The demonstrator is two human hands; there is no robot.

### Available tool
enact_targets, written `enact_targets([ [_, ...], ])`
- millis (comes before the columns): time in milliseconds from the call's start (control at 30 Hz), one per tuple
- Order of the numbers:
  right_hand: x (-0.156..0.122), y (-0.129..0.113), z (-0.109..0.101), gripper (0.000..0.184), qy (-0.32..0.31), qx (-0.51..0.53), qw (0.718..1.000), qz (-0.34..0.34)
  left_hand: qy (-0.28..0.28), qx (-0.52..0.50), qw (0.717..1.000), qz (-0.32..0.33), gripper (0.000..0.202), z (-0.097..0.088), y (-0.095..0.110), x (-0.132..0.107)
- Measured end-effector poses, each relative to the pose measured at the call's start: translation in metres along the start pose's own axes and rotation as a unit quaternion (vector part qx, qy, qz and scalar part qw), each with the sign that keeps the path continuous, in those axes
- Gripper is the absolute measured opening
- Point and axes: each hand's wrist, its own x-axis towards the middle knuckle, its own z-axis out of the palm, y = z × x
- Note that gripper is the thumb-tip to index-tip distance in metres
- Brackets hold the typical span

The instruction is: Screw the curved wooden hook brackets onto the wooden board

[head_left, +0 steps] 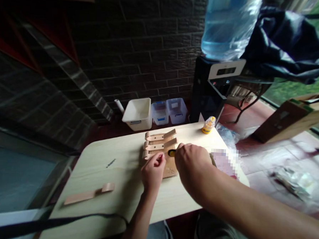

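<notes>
Around the middle of the table lies a brown board (pixel 170 169) bearing tan strips (pixel 155 147) with rolled ends at the left and raised flaps at the right. Small shiny bits lie on its near part. Over the board's near left side, my left hand (pixel 152 172) is closed in a pinch; what it holds, if anything, is too small to make out. My right hand (pixel 193 166) is wrapped round a tool with a black and yellow end (pixel 171 153), which points left over the board. The rest of the tool is hidden by the hand.
On the pale table (pixel 99 148) lie a loose tan strip (pixel 80 197) with a curled end and a small dark piece (pixel 110 163). A yellow-based clear bottle (pixel 208 125) stands at the back right. Bins (pixel 137 113) and a water dispenser (pixel 209 90) stand behind.
</notes>
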Motion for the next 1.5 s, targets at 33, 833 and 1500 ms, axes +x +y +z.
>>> enact_targets([
  [33, 0.004, 0.003, -0.007, 0.006, 0.0, -0.009, 1.0, 0.0, -0.005, -0.006, 1.0, 0.006, 0.014, 0.0, 0.0, 0.0],
  [833, 0.045, 0.009, 0.074, 0.027, 0.127, 0.414, 0.901, -0.022, -0.068, -0.107, 0.992, 0.021, 0.017, -0.018, -0.002, 0.008],
  [1500, 0.036, 0.052, 0.034, 0.03, 0.091, 0.225, 0.968, 0.061, -0.032, -0.073, 0.996, 0.027, 0.017, -0.017, 0.0, 0.006],
])
